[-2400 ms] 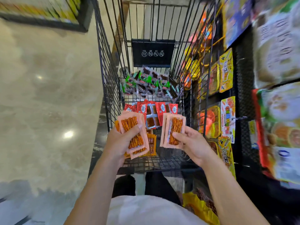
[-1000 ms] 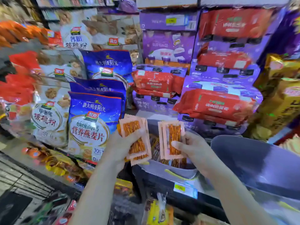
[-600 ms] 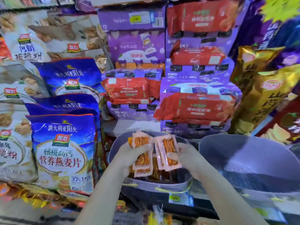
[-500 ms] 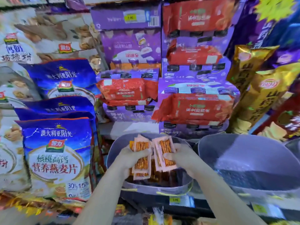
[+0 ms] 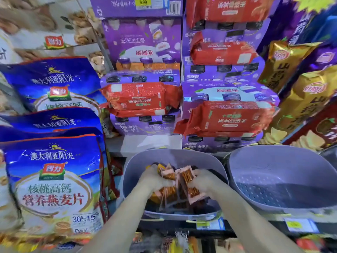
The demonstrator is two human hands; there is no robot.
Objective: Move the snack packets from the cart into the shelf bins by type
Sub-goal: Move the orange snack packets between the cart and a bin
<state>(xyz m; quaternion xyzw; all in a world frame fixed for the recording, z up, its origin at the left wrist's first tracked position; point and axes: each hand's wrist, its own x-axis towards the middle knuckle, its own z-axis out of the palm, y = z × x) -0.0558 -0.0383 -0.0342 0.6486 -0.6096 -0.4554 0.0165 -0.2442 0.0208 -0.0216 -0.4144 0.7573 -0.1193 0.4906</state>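
Both hands reach down into a grey plastic shelf bin [image 5: 131, 168] that holds several pink-edged packets of orange snack sticks. My left hand [image 5: 155, 178] grips a small stack of these snack packets [image 5: 168, 175] low inside the bin. My right hand [image 5: 204, 181] grips another pink packet [image 5: 189, 185], tilted, just above the packets lying in the bin [image 5: 169, 198]. The two held stacks nearly touch in the middle. The cart is out of view.
A second grey bin [image 5: 284, 168] stands to the right, with nothing seen in it. Large blue oat bags [image 5: 52, 179] hang at the left. Purple drink cartons [image 5: 144, 42] and red packs [image 5: 229, 117] are stacked behind. Yellow price tags [image 5: 293, 224] line the shelf edge.
I turned from the cart to the shelf. Both hands carried the pink packets over the grey bin and have lowered them deep into it, onto the packets lying there.
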